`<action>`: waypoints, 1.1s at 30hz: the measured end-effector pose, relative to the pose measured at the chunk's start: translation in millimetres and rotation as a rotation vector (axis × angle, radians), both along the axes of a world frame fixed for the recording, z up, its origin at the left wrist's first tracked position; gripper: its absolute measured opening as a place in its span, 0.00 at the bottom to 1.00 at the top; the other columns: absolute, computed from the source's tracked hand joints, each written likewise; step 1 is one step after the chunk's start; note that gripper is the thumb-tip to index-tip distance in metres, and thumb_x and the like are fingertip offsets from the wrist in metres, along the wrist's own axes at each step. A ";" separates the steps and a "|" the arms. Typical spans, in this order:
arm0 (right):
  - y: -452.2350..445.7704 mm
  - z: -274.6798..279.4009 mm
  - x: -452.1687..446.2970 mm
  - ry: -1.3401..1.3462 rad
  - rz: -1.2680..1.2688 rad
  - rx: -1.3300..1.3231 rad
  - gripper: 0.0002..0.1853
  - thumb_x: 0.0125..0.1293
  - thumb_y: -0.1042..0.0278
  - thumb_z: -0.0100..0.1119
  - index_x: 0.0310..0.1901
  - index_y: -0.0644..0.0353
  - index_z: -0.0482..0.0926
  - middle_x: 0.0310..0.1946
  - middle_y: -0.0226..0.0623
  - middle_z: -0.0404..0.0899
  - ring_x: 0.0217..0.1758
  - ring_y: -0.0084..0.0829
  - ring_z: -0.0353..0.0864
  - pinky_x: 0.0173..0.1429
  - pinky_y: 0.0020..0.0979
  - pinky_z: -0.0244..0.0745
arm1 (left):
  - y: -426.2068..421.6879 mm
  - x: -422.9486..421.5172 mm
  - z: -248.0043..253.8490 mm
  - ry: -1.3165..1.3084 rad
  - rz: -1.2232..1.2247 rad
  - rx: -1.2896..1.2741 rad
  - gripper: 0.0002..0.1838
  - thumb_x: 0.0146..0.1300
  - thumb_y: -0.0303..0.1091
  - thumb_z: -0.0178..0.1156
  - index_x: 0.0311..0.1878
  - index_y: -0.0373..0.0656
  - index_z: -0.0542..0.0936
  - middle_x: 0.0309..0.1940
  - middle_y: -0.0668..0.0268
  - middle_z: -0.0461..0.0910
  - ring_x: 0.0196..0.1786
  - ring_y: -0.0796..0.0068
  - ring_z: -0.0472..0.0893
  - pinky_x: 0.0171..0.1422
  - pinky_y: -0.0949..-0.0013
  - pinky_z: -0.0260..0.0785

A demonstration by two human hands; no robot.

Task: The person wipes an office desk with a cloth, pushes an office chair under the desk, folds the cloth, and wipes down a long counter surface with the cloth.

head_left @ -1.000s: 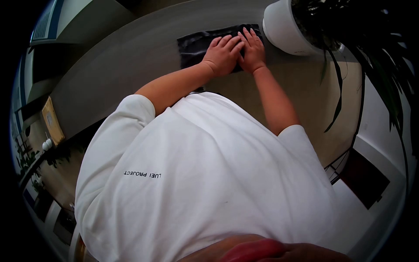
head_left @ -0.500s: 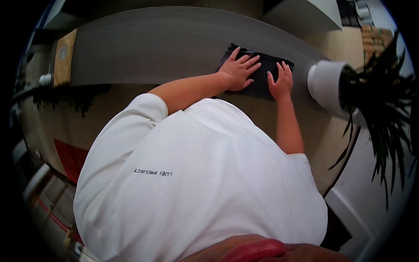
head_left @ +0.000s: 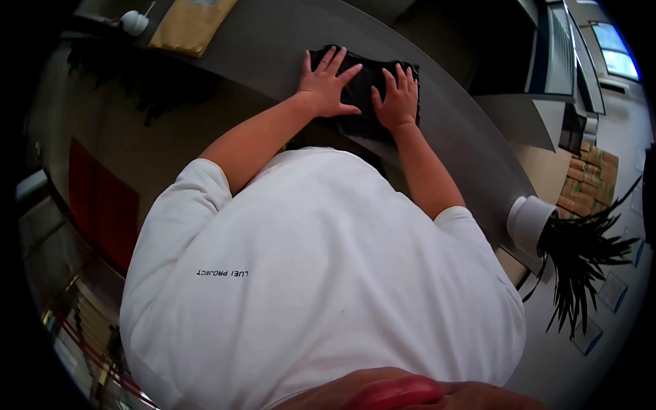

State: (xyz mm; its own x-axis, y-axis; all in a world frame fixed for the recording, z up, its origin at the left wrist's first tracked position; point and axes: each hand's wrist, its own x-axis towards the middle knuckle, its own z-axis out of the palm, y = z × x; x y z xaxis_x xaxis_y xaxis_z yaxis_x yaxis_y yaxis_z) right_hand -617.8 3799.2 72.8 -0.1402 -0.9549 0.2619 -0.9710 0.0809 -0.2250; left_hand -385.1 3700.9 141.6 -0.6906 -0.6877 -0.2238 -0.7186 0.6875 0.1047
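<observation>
Black plastic packet [head_left: 365,86] beneath two hands

Head view: it lies flat on the grey worktop [head_left: 266,51]. Left hand [head_left: 324,87] and right hand [head_left: 398,102] rest palm-down on it, each grip spread apart. Toward the worktop's left end lies a manila envelope [head_left: 188,31]; at its right, a potted plant [head_left: 564,243].

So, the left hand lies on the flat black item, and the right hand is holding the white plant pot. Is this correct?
Not quite: the right hand is not holding the white plant pot. The head view shows it on the flat black item, where the left hand lies too.
</observation>
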 end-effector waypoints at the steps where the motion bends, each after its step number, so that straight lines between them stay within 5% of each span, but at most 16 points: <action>1: -25.5 6.3 29.1 0.031 0.034 0.034 0.38 0.77 0.37 0.68 0.83 0.44 0.77 0.89 0.48 0.66 0.93 0.64 0.57 0.93 0.69 0.53 | -19.8 32.3 -2.5 -0.016 0.066 -0.036 0.60 0.65 0.86 0.65 0.96 0.77 0.56 1.00 0.62 0.41 1.00 0.58 0.40 0.94 0.16 0.30; 4: -95.2 23.4 106.2 0.110 0.104 0.157 0.43 0.79 0.26 0.59 0.89 0.36 0.69 0.94 0.46 0.57 0.97 0.62 0.50 0.92 0.75 0.47 | -80.6 111.6 -7.2 -0.038 0.247 -0.130 0.46 0.80 0.80 0.51 0.95 0.75 0.60 0.99 0.69 0.46 1.00 0.66 0.44 0.93 0.14 0.29; 7: -159.9 51.6 166.5 0.064 0.053 0.313 0.42 0.80 0.26 0.59 0.89 0.35 0.70 0.94 0.45 0.58 0.97 0.61 0.52 0.92 0.74 0.51 | -129.0 135.6 3.2 -0.042 0.491 -0.108 0.40 0.85 0.70 0.53 0.91 0.62 0.69 0.95 0.67 0.58 0.97 0.61 0.54 0.94 0.16 0.35; 10: -208.1 31.0 179.1 0.065 0.105 0.221 0.43 0.80 0.24 0.56 0.90 0.34 0.68 0.95 0.41 0.56 0.99 0.57 0.48 0.95 0.72 0.43 | -150.1 132.0 -19.7 0.171 0.595 -0.376 0.36 0.84 0.63 0.58 0.87 0.57 0.73 0.94 0.63 0.60 0.95 0.58 0.58 0.94 0.21 0.43; 17: -205.2 6.6 126.5 0.069 0.137 0.045 0.44 0.79 0.26 0.58 0.90 0.35 0.68 0.96 0.40 0.55 0.99 0.51 0.47 0.98 0.59 0.43 | -104.5 109.2 -56.3 0.375 0.225 -0.485 0.31 0.77 0.53 0.67 0.80 0.56 0.81 0.87 0.61 0.70 0.89 0.55 0.67 0.90 0.38 0.61; 21: -154.1 -0.2 70.9 -0.076 0.384 -0.060 0.38 0.79 0.33 0.64 0.83 0.40 0.77 0.92 0.40 0.64 0.96 0.50 0.57 0.97 0.52 0.52 | -89.2 69.0 -59.7 0.347 0.324 -0.431 0.32 0.76 0.52 0.68 0.78 0.52 0.82 0.82 0.63 0.77 0.84 0.57 0.74 0.86 0.42 0.66; 22: -139.7 -3.0 52.9 -0.133 0.478 -0.065 0.36 0.78 0.35 0.65 0.81 0.41 0.79 0.91 0.39 0.66 0.95 0.50 0.60 0.97 0.50 0.55 | -83.0 55.0 -61.6 0.331 0.314 -0.422 0.34 0.76 0.53 0.68 0.81 0.50 0.80 0.84 0.63 0.76 0.86 0.56 0.73 0.88 0.40 0.65; 25: -76.3 0.1 19.5 -0.016 0.249 0.006 0.32 0.78 0.39 0.67 0.77 0.43 0.83 0.88 0.37 0.71 0.93 0.47 0.65 0.95 0.46 0.58 | -50.2 -15.3 -66.8 0.222 0.257 -0.401 0.37 0.79 0.54 0.65 0.85 0.49 0.76 0.89 0.63 0.71 0.90 0.55 0.69 0.92 0.38 0.60; 26: -55.7 -1.1 2.4 -0.001 0.158 0.005 0.33 0.78 0.38 0.67 0.78 0.43 0.82 0.88 0.36 0.70 0.93 0.46 0.64 0.96 0.48 0.58 | -34.1 -42.1 -57.2 0.103 0.227 -0.278 0.42 0.83 0.58 0.59 0.92 0.49 0.66 0.95 0.62 0.60 0.96 0.56 0.59 0.97 0.37 0.50; 33: 135.4 -1.7 -154.0 -0.030 -0.153 0.012 0.33 0.77 0.39 0.68 0.78 0.43 0.82 0.88 0.37 0.70 0.93 0.45 0.64 0.95 0.52 0.57 | 112.6 -228.5 -45.2 -0.045 -0.075 -0.171 0.47 0.87 0.64 0.48 0.97 0.48 0.52 1.00 0.64 0.44 1.00 0.60 0.42 1.00 0.38 0.34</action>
